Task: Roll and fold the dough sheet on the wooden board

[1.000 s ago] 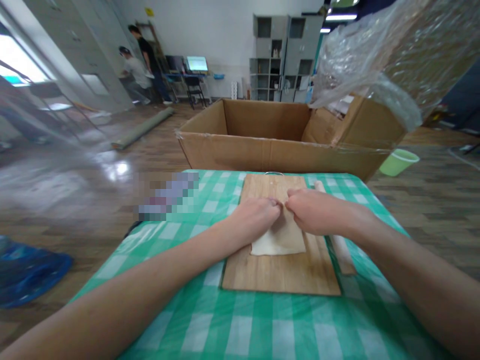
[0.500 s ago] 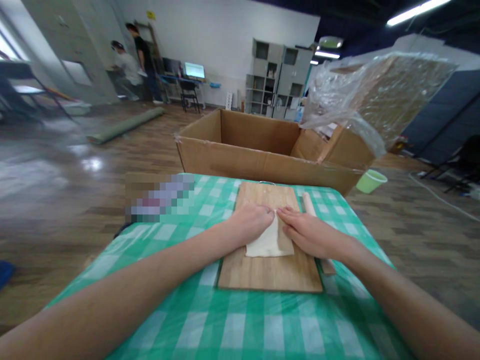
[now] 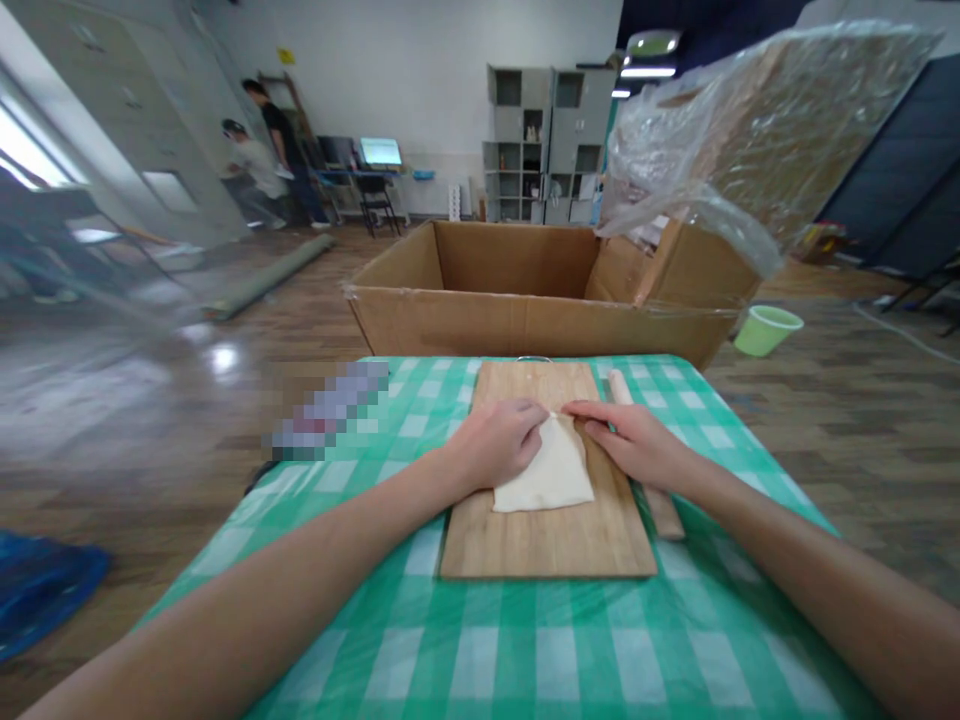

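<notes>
A flat, pale sheet of dough [image 3: 551, 478] lies on a wooden cutting board [image 3: 547, 550]. My left hand [image 3: 499, 440] rests over the dough's left side, its fingers curled at the far edge and hiding that corner. At the far right corner, my right hand [image 3: 634, 440] has its fingers and thumb closed on the dough's edge, with the index finger reaching forward. Alongside the board's right edge lies a wooden rolling pin [image 3: 664, 512], partly covered by my right hand.
A green-and-white checked cloth [image 3: 435, 640] covers the table. Beyond its far edge stands a big cardboard box [image 3: 540, 320] with plastic wrap. A light green bucket [image 3: 766, 332] is on the floor at right. Two people [image 3: 281, 140] are far back left. A blurred-out item [image 3: 334, 410] sits at the table's left edge.
My right hand has shifted slightly right and lifted its palm off the dough's right side. The darker strip along that side no longer shows; the sheet looks flat and wider. The view has tilted.
</notes>
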The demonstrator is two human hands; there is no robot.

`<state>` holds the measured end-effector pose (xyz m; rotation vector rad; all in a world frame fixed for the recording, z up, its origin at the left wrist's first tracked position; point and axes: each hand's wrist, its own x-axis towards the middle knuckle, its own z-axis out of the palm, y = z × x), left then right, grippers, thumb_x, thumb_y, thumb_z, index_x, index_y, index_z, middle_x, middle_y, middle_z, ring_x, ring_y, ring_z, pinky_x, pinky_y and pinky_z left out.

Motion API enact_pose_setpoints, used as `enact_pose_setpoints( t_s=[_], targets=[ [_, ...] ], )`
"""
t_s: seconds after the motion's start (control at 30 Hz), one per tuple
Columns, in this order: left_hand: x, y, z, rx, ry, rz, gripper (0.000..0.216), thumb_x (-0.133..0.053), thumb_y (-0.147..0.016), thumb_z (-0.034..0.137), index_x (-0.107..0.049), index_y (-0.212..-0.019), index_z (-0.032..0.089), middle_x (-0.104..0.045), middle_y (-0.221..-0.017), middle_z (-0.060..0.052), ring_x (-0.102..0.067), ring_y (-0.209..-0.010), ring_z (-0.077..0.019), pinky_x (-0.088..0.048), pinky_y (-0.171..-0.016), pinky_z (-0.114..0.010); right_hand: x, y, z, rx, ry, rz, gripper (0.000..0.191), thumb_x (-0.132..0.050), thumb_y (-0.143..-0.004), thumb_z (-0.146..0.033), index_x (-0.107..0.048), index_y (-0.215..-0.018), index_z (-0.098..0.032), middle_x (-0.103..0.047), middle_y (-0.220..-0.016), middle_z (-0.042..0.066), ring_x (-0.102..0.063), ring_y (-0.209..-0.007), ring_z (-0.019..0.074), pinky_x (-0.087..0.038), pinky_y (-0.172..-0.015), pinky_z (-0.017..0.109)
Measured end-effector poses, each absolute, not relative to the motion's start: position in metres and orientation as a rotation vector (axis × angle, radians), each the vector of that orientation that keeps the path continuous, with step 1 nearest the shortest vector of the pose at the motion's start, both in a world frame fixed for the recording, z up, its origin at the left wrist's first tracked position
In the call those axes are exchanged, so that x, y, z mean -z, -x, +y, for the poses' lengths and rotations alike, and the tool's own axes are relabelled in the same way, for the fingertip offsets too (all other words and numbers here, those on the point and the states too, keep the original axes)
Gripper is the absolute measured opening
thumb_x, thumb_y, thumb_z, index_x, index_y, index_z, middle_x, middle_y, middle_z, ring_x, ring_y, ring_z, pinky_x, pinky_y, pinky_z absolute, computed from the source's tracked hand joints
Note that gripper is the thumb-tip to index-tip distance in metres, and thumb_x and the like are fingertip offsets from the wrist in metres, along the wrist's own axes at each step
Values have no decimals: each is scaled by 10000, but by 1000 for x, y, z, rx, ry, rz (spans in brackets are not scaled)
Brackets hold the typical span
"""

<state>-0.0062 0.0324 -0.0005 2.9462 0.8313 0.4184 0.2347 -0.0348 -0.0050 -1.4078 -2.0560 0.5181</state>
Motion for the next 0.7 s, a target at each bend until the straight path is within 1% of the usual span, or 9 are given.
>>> enact_pose_setpoints(
  t_s=[0.07, 0.17, 0.23, 0.33, 0.43, 0.5, 0.57, 0.63, 0.7],
  targets=[
    [5, 6, 34, -488, -2921, 818, 263, -466, -1006, 190, -705, -1111, 148, -733, -1188, -137, -700, -1141, -250, -560, -1003, -383, 8, -232, -36, -436, 1395, -2029, 341, -516, -1002, -211, -729, -1268, -200, -761, -1309, 102, -712, -1212, 256, -528, -1085, 451],
    [8, 7, 35, -515, -2912, 754, 352, -483, -1023, 247, -638, -1311, 118, -668, -1377, -167, -610, -1330, -284, -487, -1148, -443, 12, -231, -37, -316, 1393, -1981, 188, -574, -961, -201, -720, -1079, -187, -784, -1131, 115, -724, -1094, 266, -552, -990, 440],
    [8, 7, 36, -482, -2893, 707, 454, -476, -1049, 312, -553, -1449, 113, -586, -1515, -176, -519, -1447, -297, -408, -1233, -472, 15, -232, -36, -246, 1379, -1993, 72, -606, -941, -209, -675, -954, -194, -756, -1105, 131, -697, -1091, 281, -541, -979, 453],
    [9, 7, 38, -433, -2816, 700, 486, -462, -1069, 390, -527, -1480, 138, -540, -1567, -172, -471, -1490, -306, -364, -1263, -495, 19, -232, -37, -201, 1373, -2044, 24, -630, -921, -202, -617, -903, -210, -710, -1163, 145, -649, -1130, 297, -512, -1005, 480],
    [7, 6, 38, -474, -2691, 706, 401, -546, -1028, 396, -583, -1360, 173, -618, -1443, -154, -553, -1381, -298, -425, -1202, -495, 19, -230, -40, -221, 1357, -2087, 67, -624, -911, -171, -592, -943, -221, -683, -1181, 134, -622, -1146, 295, -501, -1006, 475],
    [5, 5, 36, -507, -2601, 736, 290, -609, -985, 376, -616, -1208, 192, -681, -1271, -125, -629, -1211, -284, -502, -1083, -476, 17, -227, -44, -229, 1339, -2104, 100, -632, -905, -169, -593, -982, -220, -674, -1170, 129, -616, -1129, 292, -500, -992, 467],
    [1, 5, 33, -517, -2513, 765, 208, -634, -963, 355, -615, -1105, 204, -703, -1117, -87, -656, -1053, -260, -537, -956, -438, 13, -224, -49, -233, 1326, -2116, 114, -646, -907, -189, -606, -1011, -212, -674, -1141, 126, -616, -1095, 289, -501, -972, 461],
    [-2, 5, 30, -524, -2423, 736, 188, -620, -975, 328, -619, -1120, 208, -710, -1089, -66, -660, -1007, -238, -533, -900, -398, 11, -221, -53, -241, 1314, -2124, 98, -656, -916, -221, -621, -1006, -202, -683, -1093, 121, -622, -1051, 282, -506, -938, 446],
    [-6, 4, 29, -567, -2354, 686, 180, -595, -995, 301, -641, -1141, 208, -716, -1107, -59, -663, -1017, -223, -521, -883, -367, 9, -218, -55, -274, 1311, -2112, 64, -653, -932, -248, -637, -969, -198, -702, -1002, 100, -643, -947, 256, -517, -849, 401]
  ],
)
